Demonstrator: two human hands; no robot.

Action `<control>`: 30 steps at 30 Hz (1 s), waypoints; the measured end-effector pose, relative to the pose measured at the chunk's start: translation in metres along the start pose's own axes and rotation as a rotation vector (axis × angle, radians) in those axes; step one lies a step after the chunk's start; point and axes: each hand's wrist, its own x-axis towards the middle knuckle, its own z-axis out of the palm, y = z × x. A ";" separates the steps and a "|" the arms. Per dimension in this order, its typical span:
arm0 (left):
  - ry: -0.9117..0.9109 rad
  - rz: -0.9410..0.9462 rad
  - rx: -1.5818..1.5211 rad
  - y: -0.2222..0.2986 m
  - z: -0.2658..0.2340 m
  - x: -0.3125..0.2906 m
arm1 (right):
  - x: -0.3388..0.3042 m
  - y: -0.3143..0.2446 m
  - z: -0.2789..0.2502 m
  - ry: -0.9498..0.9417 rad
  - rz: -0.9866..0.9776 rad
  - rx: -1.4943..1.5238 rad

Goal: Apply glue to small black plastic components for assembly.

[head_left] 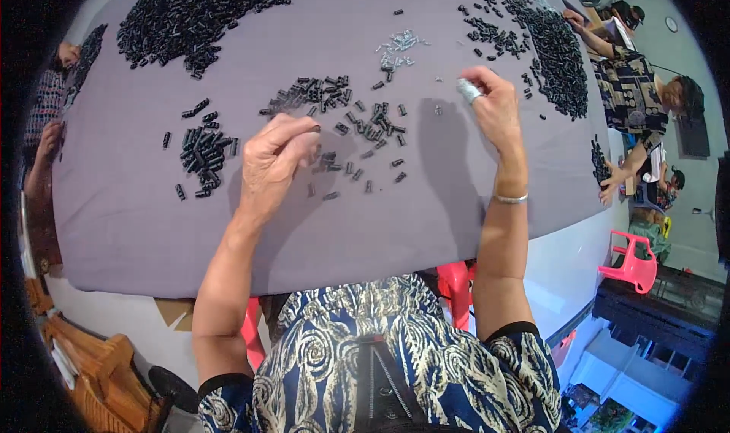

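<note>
Grey-mauve cloth (395,239) covers the table in the head view, small black cylindrical parts all over it in separate groups. Middle group (372,125): loose, between the two hands and ahead of them, some pieces lying singly toward the near side.

Left hand (275,155): above the cloth, just beside the middle group's left side. Fingers curled, thumb drawn in toward the index. Small dark spot at the fingertips; blurred, can't tell if that's a pinched part. Left cluster (204,155) sits to its left, denser, a few strays around it.

Right hand (498,110): raised over the cloth, right of the middle group, fingers bent inward. Whitish wrap-like thing (469,91) at a digit; can't tell if worn or pinched, so grip unclear. Silver bracelet (512,199) on that wrist.

Silvery bits (403,44): small scatter beyond the middle group, ahead and left of the right hand. One small pale piece (439,110) lies alone between the hands.

Big black pile (190,22) at far left, long black pile (551,60) along the right side, looser pieces next to it. Right edge: co-worker's hand (610,180) at a small black heap (598,163). Pink chair (631,262) behind, on the floor.
</note>
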 end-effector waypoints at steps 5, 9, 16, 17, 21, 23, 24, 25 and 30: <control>0.017 0.020 -0.074 -0.005 -0.003 0.000 | 0.006 0.021 -0.004 0.032 0.090 -0.074; 0.040 -0.019 -0.144 -0.004 -0.006 0.001 | 0.003 0.025 0.000 -0.043 0.090 -0.017; 0.035 0.012 -0.132 -0.004 -0.001 0.003 | -0.010 0.017 0.004 -0.267 0.093 0.139; 0.021 -0.006 -0.101 -0.005 -0.001 0.003 | -0.011 0.014 0.007 -0.254 0.036 0.048; -0.001 -0.028 -0.052 -0.005 0.000 0.001 | -0.003 0.015 0.010 -0.228 0.145 -0.102; 0.000 -0.017 -0.066 -0.005 0.000 0.001 | -0.003 0.018 0.006 -0.263 0.170 -0.019; 0.000 -0.009 -0.079 -0.005 0.000 0.000 | -0.004 0.021 0.004 -0.299 0.197 0.064; -0.001 -0.008 -0.080 -0.005 0.001 0.001 | -0.005 0.026 0.004 -0.297 0.198 0.062; -0.012 -0.023 -0.017 -0.002 0.000 0.000 | -0.006 0.029 -0.001 -0.201 0.318 0.176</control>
